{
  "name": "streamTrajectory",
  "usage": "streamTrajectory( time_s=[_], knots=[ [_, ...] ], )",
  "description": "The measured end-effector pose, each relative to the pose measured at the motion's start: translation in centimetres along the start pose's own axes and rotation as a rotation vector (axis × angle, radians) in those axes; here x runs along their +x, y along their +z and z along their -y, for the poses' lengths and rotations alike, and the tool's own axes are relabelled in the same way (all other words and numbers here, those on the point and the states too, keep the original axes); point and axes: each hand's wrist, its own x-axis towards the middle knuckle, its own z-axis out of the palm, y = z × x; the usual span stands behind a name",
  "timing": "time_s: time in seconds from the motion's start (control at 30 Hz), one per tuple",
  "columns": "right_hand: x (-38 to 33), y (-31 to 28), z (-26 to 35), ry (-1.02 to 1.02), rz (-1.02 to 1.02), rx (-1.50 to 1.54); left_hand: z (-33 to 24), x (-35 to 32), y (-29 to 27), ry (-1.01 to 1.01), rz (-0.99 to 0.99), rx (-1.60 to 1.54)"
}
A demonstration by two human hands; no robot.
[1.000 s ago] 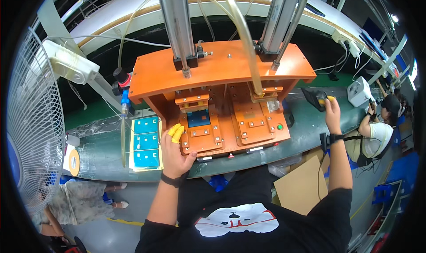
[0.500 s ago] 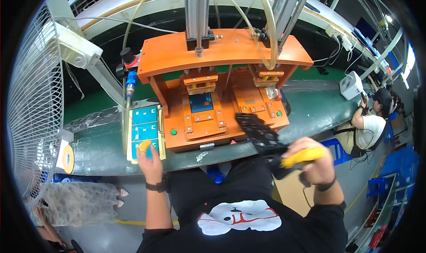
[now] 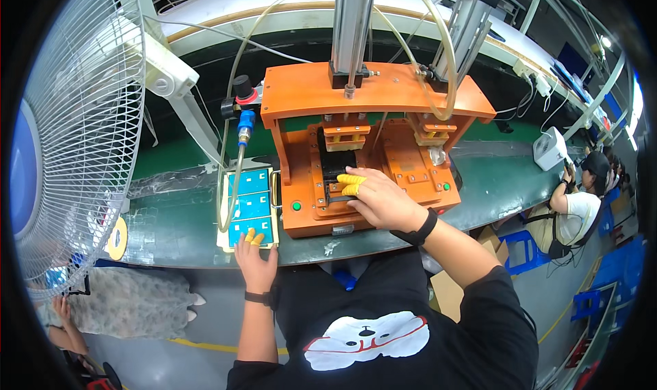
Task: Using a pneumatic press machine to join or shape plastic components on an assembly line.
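My right hand, with yellow finger cots on its fingers, grips the near end of a glossy black flat part. This part lies in the left station of the orange press, partly hidden by the press head above it and by my fingers. At the left, my left hand, also in yellow finger cots, reaches to the lowest blue sheet on a pale backing. Its fingers are stretched out with the thumb apart, the tips at the sheet's near edge, holding nothing visible.
A large fan stands at the left beside a tape roll. Green buttons sit on the press front. A blue air fitting and hose rise beside the sheets. Another person sits farther right; a cardboard box is below.
My right hand has brought the black part from the right into the press's left station. My left hand has dropped slightly onto the lowest blue sheet. The whole view has shifted.
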Motion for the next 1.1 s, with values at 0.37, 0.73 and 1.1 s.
streamTrajectory(
  time_s=[0.37, 0.73, 1.1],
  knots=[
    [1.8, -0.1, 1.7, 0.121, 0.119, -0.202, -2.0, 0.6, 0.6, -0.061, -0.058, 0.036],
    [0.5, 1.2, 6.0, 0.058, -0.195, -0.183, -1.7, 1.1, 0.8, -0.045, -0.096, 0.056],
    [2.5, 11.4, 9.8, 0.364, 0.013, 0.169, 0.4, 4.0, -1.7, -0.118, 0.039, -0.103]
  ],
)
